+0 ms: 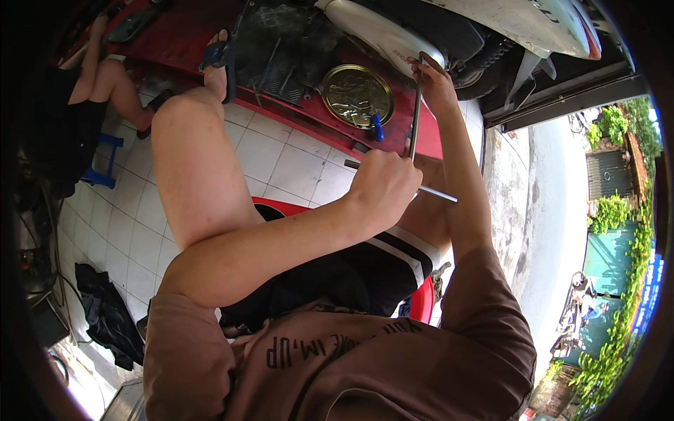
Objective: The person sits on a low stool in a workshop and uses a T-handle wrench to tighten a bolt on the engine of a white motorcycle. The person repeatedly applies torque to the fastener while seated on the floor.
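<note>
My left hand (385, 188) is closed round the crossbar of a metal T-handle wrench (415, 130), whose bar ends stick out on both sides of the fist. The wrench's long shaft runs away from me to my right hand (437, 85). There the fingers close round the shaft's far end, beside a pale, rounded motorbike part (382, 43). What the tip of the wrench meets is hidden by the fingers. Left of the shaft, a round gold-rimmed tray (325, 116) with small items in it sits on a red platform (261, 104). A blue-handled tool (378, 128) lies at its edge.
Several metal tools (281, 74) lie on a dark mat left of the tray. My left foot, in a sandal (216, 55), rests on the platform. Another person (84, 105) sits at the far left near a blue stool (105, 163). A black wheel (491, 77) stands right of my right hand.
</note>
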{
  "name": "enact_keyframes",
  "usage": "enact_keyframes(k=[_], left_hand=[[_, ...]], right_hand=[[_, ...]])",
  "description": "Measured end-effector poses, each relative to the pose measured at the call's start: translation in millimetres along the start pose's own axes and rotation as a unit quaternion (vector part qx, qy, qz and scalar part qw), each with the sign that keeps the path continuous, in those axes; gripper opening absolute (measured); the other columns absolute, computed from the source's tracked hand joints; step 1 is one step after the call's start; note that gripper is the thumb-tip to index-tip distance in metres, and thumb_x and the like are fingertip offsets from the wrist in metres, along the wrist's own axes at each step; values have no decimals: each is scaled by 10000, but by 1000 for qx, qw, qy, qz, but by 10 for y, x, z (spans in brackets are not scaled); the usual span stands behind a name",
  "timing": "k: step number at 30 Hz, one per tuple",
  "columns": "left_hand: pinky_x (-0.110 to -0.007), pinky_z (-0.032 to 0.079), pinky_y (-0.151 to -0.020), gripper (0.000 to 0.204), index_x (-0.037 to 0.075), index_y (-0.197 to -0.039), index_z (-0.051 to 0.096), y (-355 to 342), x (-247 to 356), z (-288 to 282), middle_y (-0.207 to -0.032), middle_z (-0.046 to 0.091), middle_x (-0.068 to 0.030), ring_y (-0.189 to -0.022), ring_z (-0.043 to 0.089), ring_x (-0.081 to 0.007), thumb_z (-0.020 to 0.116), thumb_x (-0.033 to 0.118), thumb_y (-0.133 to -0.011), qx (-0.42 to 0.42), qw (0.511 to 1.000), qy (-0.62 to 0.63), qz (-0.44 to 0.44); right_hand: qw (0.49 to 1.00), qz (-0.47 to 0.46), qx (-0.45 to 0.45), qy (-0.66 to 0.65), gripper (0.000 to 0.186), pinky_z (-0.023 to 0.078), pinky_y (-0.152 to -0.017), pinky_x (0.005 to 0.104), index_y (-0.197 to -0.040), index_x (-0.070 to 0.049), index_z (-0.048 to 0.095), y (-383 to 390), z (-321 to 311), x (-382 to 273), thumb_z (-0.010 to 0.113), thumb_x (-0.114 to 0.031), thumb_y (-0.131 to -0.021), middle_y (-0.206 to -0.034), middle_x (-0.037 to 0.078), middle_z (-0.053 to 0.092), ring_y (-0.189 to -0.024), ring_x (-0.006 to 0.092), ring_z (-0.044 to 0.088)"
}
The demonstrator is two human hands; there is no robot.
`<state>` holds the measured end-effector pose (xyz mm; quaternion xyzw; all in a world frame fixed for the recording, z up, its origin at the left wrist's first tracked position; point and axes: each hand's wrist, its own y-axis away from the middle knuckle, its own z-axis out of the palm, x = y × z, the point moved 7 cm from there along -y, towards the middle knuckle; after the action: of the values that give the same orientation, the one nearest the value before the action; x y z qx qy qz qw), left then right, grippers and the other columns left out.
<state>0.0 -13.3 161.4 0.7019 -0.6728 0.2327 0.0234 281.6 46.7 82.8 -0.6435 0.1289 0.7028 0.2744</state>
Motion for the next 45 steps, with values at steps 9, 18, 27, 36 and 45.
enact_keyframes(k=[9,18,27,36,45], left_hand=[[-331,491,-503,36,69,-648,664,-158,-260,-31,-588,627,-119,-610,670,-248,646,44,-665,28,997,-46,-54],[-365,502,-559,60,43,-710,665,-232,-539,-111,-641,641,-133,-656,666,-282,655,98,-733,36,993,-48,-104],[-397,497,-584,100,24,-725,651,-327,-758,-272,-652,630,-156,-659,655,-312,638,104,-785,85,984,-67,-140],[-386,521,-617,155,7,-729,637,-297,-848,-274,-668,642,-172,-674,665,-318,620,137,-813,91,982,-100,-134],[-384,493,-669,256,6,-815,654,-332,-771,-67,-690,655,-125,-719,653,-270,605,255,-851,70,984,-117,-117]], right_hand=[[998,42,-18,-46,523,444,-850,315,-1359,70,353,84,331,-171,494,-90,-881,-1333,158,456,-1036,283,584],[996,46,-72,-27,583,427,-929,317,-1373,85,324,-66,530,-131,512,-143,-870,-1266,149,503,-1047,255,590],[994,34,-80,-72,587,438,-956,359,-1367,79,328,-112,606,-174,542,-110,-854,-1194,142,549,-1020,262,595],[991,56,-75,-94,353,471,-904,360,-1229,17,447,49,734,-240,492,-109,-902,-1127,156,593,-971,254,608],[889,257,-108,-363,205,469,-696,286,-1013,-35,545,727,1225,121,448,-198,-938,-788,60,572,-708,180,561]])
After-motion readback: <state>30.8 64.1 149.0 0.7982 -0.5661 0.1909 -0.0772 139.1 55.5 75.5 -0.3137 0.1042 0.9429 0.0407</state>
